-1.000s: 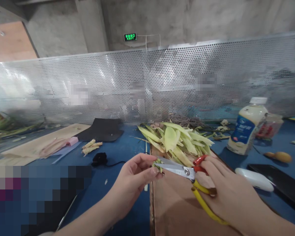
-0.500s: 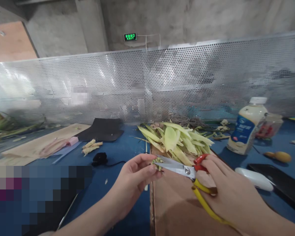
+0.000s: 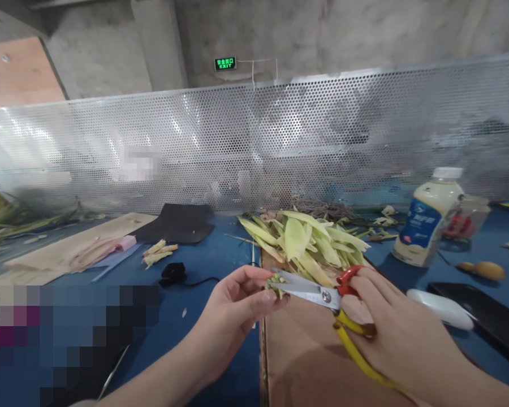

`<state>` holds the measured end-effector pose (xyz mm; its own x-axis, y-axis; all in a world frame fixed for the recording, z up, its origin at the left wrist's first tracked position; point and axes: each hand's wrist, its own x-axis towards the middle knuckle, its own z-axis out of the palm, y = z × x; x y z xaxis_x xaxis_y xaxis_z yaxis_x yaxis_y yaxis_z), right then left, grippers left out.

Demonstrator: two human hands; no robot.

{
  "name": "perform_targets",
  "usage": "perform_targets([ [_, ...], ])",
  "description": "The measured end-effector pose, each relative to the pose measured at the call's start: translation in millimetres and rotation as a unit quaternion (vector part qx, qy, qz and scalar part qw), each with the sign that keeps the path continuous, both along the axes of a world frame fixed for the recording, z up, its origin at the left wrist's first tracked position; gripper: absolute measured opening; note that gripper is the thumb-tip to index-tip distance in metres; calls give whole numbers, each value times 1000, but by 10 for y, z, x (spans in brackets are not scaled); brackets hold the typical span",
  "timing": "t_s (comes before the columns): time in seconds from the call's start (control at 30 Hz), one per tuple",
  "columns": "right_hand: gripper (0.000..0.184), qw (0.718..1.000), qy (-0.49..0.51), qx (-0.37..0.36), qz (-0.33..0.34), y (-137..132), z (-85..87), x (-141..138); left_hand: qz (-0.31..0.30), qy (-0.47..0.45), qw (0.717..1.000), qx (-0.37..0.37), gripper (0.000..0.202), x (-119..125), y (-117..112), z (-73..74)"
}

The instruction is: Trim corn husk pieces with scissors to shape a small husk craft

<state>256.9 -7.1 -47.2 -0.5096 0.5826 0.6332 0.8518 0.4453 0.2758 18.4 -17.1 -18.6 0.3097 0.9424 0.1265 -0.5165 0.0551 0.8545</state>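
The green sign (image 3: 225, 63) on the concrete wall (image 3: 365, 34) reads "安全出口 EXIT"; the writing on the blue-labelled bottle (image 3: 426, 220) is too blurred to make out. A perforated metal panel (image 3: 220, 135) stands behind the blue table (image 3: 229, 387), which bears a brown board (image 3: 305, 362). Above the board's left edge, the person's left hand (image 3: 233, 305) pinches a small green plant piece (image 3: 275, 281); the right hand (image 3: 385, 305) grips scissors (image 3: 326, 296), their parted blades at that piece.

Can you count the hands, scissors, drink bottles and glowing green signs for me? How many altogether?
Bare hands: 2, the left hand and the right hand
Metal scissors with red and yellow handles: 1 pair
White-capped plastic bottle with a blue label: 1
Glowing green exit sign: 1
Total: 5
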Motion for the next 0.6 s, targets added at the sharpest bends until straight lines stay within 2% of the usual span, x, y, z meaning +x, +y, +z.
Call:
perform_targets([
  [0.2, 15, 1000, -13, 15, 0, -10, 26, -4, 0, 10, 1000, 3, 14, 0, 3, 16],
  [0.37, 16, 998, -25, 62, 10, -17, 82, -12, 9, 19, 1000, 1, 13, 6, -3, 27],
  [0.6, 14, 998, -29, 53, 13, -44, 109, -7, 17, 25, 1000, 4, 12, -3, 7, 24],
])
